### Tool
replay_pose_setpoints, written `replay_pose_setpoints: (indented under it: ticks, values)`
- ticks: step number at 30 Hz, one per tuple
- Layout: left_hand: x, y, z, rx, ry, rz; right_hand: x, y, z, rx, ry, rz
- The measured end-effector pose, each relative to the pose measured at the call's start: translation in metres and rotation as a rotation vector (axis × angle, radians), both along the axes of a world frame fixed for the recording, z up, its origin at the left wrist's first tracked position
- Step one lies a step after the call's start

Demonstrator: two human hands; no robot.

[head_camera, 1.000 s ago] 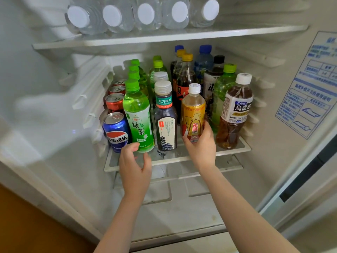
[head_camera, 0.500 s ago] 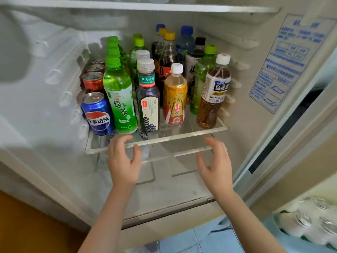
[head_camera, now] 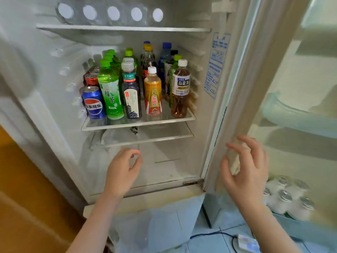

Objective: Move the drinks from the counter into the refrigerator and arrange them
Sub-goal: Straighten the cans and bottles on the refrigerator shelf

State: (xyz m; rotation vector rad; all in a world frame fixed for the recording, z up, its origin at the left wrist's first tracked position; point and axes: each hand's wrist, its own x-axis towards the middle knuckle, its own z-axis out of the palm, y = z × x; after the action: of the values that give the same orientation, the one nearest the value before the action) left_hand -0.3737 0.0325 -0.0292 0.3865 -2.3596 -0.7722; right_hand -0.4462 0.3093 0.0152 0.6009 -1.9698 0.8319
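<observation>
Refrigerator (head_camera: 182,172) open, filling most of the frame. On the middle glass shelf (head_camera: 138,124) at centre frame, drinks upright in rows.

Front row, left to right:
- blue Pepsi can (head_camera: 94,103)
- green tea bottle (head_camera: 110,95)
- dark tea bottle (head_camera: 131,99) with a white label
- yellow-orange bottle (head_camera: 153,95) with a white cap
- brown oolong tea bottle (head_camera: 180,92) at the shelf's right end

Pepsi can and green tea bottle close together, actual contact hard to tell.

Behind the Pepsi can, red cans (head_camera: 91,79) in a line toward the back. Behind the front bottles, more bottles with green, white, yellow, blue and black caps.

On the upper shelf (head_camera: 124,28) at the top of the frame, five water bottles (head_camera: 113,13) lying down, white caps toward the camera, blurred. Just below the drinks, a second glass shelf (head_camera: 149,140).

Left grip (head_camera: 122,168) at lower centre, in front of the compartment under the shelves, released: fingers loosely curled, thumb and forefinger near each other, grasping nothing.

Right grip (head_camera: 246,170) at lower right, in front of the edge of the open door (head_camera: 295,110), also released, fingers spread and slightly bent. Contact with the door edge impossible to tell.

In the door's lower rack at far right, white cans (head_camera: 286,198) with silver tops. On the right inner wall, a blue printed sticker (head_camera: 216,64).
</observation>
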Motion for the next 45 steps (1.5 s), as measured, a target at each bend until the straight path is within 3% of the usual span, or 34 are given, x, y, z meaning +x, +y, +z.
replay_pose_setpoints:
  ticks: [3, 9, 14, 19, 39, 45]
  values:
    - [0.037, 0.037, -0.006, 0.009, -0.031, 0.005, 0.008, 0.042, 0.007, 0.038, 0.058, -0.092]
    - [0.107, 0.096, -0.002, 0.018, -0.083, 0.089, 0.023, 0.106, 0.016, 0.156, -0.014, -0.197]
    - [0.143, 0.114, 0.019, 0.001, -0.068, 0.153, 0.02, 0.128, 0.057, 0.105, 0.087, -0.208]
    - [0.156, 0.131, 0.039, -0.022, -0.064, 0.163, 0.007, 0.141, 0.087, 0.218, -0.137, -0.287]
    - [0.196, 0.144, 0.059, -0.017, -0.009, 0.055, 0.056, 0.124, 0.099, 0.483, -0.253, -0.366]
    - [0.225, 0.129, 0.065, -0.014, -0.017, 0.026, 0.092, 0.104, 0.1, 0.572, -0.267, -0.294]
